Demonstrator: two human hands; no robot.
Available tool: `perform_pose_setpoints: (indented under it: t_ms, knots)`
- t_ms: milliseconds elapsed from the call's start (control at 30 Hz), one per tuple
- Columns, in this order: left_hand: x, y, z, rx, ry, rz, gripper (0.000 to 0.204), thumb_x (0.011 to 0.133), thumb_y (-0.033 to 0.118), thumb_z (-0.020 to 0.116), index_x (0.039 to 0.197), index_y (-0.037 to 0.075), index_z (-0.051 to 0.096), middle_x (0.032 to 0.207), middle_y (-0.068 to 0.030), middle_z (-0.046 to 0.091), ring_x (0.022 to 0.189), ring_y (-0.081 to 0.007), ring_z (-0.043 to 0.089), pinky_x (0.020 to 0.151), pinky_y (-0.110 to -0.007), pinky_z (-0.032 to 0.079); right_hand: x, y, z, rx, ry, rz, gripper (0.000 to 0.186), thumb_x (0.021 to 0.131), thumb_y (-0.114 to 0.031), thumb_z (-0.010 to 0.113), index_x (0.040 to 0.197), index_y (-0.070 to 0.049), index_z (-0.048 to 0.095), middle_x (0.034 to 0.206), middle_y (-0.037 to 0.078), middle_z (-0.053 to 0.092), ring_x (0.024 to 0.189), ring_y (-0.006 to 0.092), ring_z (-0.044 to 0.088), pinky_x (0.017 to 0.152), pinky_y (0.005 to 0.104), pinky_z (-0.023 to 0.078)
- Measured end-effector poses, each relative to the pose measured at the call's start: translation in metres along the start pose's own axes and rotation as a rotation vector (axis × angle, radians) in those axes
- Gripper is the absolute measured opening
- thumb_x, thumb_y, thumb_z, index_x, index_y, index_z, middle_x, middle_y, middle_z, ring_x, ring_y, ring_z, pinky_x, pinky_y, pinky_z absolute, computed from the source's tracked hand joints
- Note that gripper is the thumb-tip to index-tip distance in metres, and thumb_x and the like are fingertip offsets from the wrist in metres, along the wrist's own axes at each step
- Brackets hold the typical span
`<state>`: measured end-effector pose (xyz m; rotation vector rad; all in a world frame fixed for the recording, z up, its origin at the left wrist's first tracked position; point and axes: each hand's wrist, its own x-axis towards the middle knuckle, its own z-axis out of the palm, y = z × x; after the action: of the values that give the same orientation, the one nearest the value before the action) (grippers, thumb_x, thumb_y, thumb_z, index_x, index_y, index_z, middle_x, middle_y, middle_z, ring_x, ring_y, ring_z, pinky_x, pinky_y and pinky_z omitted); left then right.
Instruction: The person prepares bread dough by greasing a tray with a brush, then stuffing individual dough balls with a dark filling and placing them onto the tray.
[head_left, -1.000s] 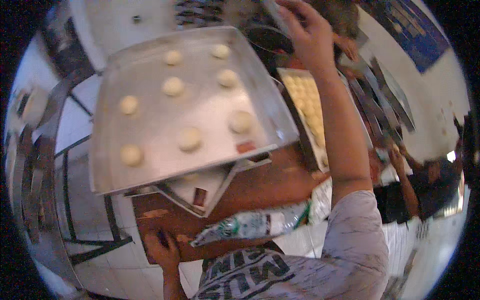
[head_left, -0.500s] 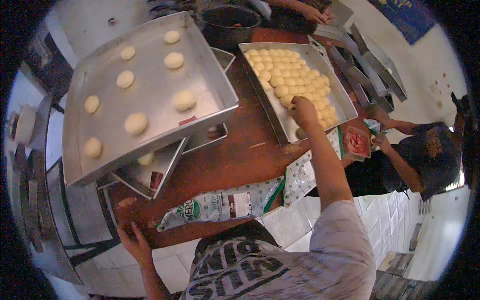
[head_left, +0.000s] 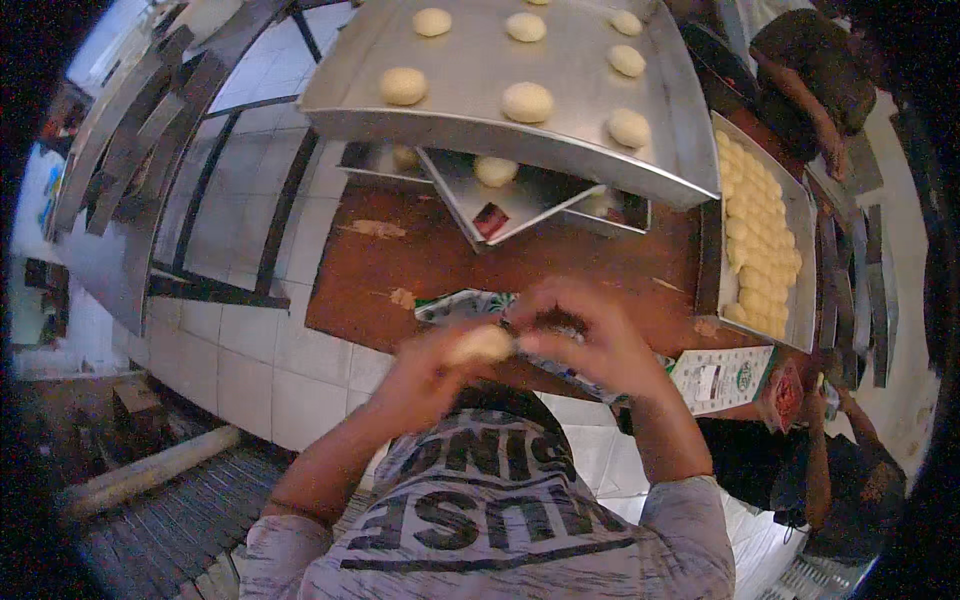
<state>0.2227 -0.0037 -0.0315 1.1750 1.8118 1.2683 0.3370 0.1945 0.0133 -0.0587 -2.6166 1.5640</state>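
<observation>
In front of my chest, a pale dough ball (head_left: 483,345) rests in my left hand (head_left: 425,375), whose fingers curl around it. Close by on its right is my right hand (head_left: 595,340), somewhat smeared by motion. Its thumb and fingers are apart, with nothing seen between them; whether a fingertip touches the dough I cannot tell. A large metal tray (head_left: 450,125) with spaced dough balls (head_left: 527,102) sits across the stacked trays beyond my hands. To the right, another metal tray (head_left: 800,320) holds tightly packed dough balls (head_left: 760,235).
Printed plastic packages, one partly behind my hands and another white one (head_left: 720,380), lie along the near edge of the brown table (head_left: 400,240). Two people (head_left: 815,80) (head_left: 850,480) work at the right. A black metal frame (head_left: 285,220) stands on the left.
My right hand has left the packed tray and my left hand has risen from the table's edge. Both have come together at a dough ball; the view has swung left.
</observation>
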Motion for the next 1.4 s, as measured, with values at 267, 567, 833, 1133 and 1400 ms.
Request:
perform_pose_setpoints:
  t_ms: [267, 567, 833, 1133, 1400]
  knots:
    - [-0.042, -0.040, -0.046, -0.410, 0.638, -0.350, 0.030, 0.090, 0.021, 0.056, 0.116, 0.008, 0.051, 0.100, -0.0052, 0.056, 0.083, -0.0125, 0.052, 0.070, -0.027, 0.043, 0.058, 0.047, 0.068, -0.565, -0.180, 0.345, 0.047, 0.068, -0.040, 0.074, 0.095, -0.003, 0.061, 0.092, 0.016, 0.064, 0.092, 0.0373, 0.059, 0.077, 0.0431, 0.046]
    - [0.003, -0.063, -0.020, 0.184, 0.496, -0.086, 0.027, 0.079, 0.009, 0.065, 0.104, 0.002, 0.057, 0.087, -0.0149, 0.061, 0.085, -0.0256, 0.061, 0.075, -0.035, 0.046, 0.048, 0.054, 0.042, 0.109, -0.192, 0.110, 0.027, 0.077, -0.018, 0.071, 0.098, -0.005, 0.059, 0.086, 0.006, 0.064, 0.080, 0.0129, 0.058, 0.073, 0.0291, 0.046]
    - [0.016, -0.067, 0.009, -1.066, 0.574, -0.636, 0.033, 0.087, 0.025, 0.060, 0.106, -0.001, 0.056, 0.094, -0.0094, 0.063, 0.095, -0.0232, 0.061, 0.085, -0.030, 0.047, 0.046, 0.071, 0.042, 0.095, -0.047, 0.156, 0.025, 0.081, -0.015, 0.066, 0.102, -0.003, 0.061, 0.089, 0.006, 0.065, 0.083, 0.0126, 0.059, 0.075, 0.0297, 0.047]
    - [0.010, -0.077, 0.017, -0.824, 0.383, -0.306, 0.038, 0.087, 0.008, 0.057, 0.123, 0.000, 0.049, 0.112, -0.0075, 0.059, 0.103, -0.0137, 0.056, 0.088, -0.026, 0.043, 0.051, 0.066, 0.050, -0.143, -0.020, 0.152, 0.023, 0.080, -0.019, 0.067, 0.096, -0.002, 0.065, 0.085, 0.015, 0.066, 0.076, 0.0248, 0.064, 0.070, 0.0337, 0.048]
    - [0.003, -0.069, 0.009, -1.080, 0.447, -0.259, 0.053, 0.076, -0.002, 0.050, 0.128, -0.002, 0.043, 0.127, -0.0108, 0.049, 0.118, -0.0211, 0.047, 0.101, -0.033, 0.035, 0.055, 0.050, 0.045, -0.293, -0.115, 0.250, 0.028, 0.078, -0.022, 0.069, 0.098, -0.003, 0.065, 0.081, 0.014, 0.065, 0.073, 0.0297, 0.062, 0.069, 0.0366, 0.048]
